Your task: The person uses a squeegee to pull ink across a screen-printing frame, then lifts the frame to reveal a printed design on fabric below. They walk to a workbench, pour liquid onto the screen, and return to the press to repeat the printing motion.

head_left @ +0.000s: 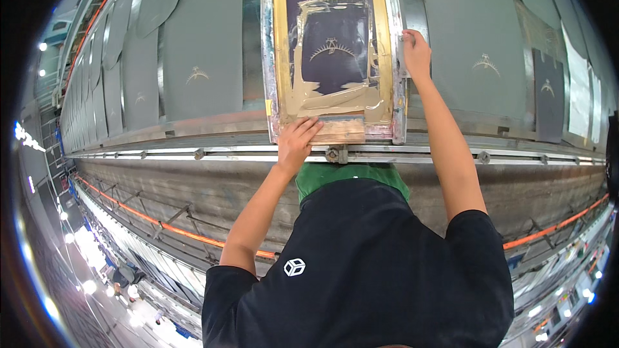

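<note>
A screen printing frame point(398, 109) lies in front of me on the long table, its dark mesh edged with yellow tape. Gold-beige ink point(335, 100) is smeared around a fine crown-like arc design in the mesh and pools at the near end. Across that near end rests a wooden-handled squeegee point(342, 130). My left hand point(296, 145) is closed over the left end of its handle; the fingertips lie on top, the thumb is hidden. At the right side of the frame, my right hand point(416, 53) grips the outer edge with bent fingers.
Grey-green fabric panels point(203, 45) line the table on both sides, several with the same small printed arc. A metal rail point(245, 154) with bolted stops runs along the near edge. A darker piece point(548, 93) hangs at the right. Orange rails point(187, 235) run behind me.
</note>
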A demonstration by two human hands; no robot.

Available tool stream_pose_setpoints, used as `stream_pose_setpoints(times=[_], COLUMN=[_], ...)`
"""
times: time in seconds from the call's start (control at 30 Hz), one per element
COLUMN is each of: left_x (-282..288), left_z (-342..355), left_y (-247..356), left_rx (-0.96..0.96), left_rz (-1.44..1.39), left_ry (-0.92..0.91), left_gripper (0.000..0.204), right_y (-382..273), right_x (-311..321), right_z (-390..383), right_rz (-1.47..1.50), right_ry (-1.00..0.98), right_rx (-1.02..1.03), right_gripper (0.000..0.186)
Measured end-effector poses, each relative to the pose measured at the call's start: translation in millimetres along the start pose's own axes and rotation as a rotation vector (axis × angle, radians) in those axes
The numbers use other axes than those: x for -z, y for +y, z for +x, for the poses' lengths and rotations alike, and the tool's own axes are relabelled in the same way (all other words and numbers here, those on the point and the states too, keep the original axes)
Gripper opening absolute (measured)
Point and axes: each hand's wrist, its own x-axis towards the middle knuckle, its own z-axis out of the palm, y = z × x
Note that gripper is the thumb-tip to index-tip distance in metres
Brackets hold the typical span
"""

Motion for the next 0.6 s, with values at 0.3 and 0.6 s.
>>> stream_pose_setpoints(times=[0.3,0.6], left_x=[-4,32], left_z=[133,270], left_y=[-56,-88], left_rx=[-0.093,0.023], left_rz=[0.011,-0.150], left_ry=[0.095,-0.034], left_gripper=[0.045,0.032], right_y=[-10,-114], right_x=[29,-16], right_z=[6,39], right_rz=[-0.453,-0.356], right_ry=[-0.067,-0.512], right_rx=[0.242,0.356], right_gripper=[0.034,0.043])
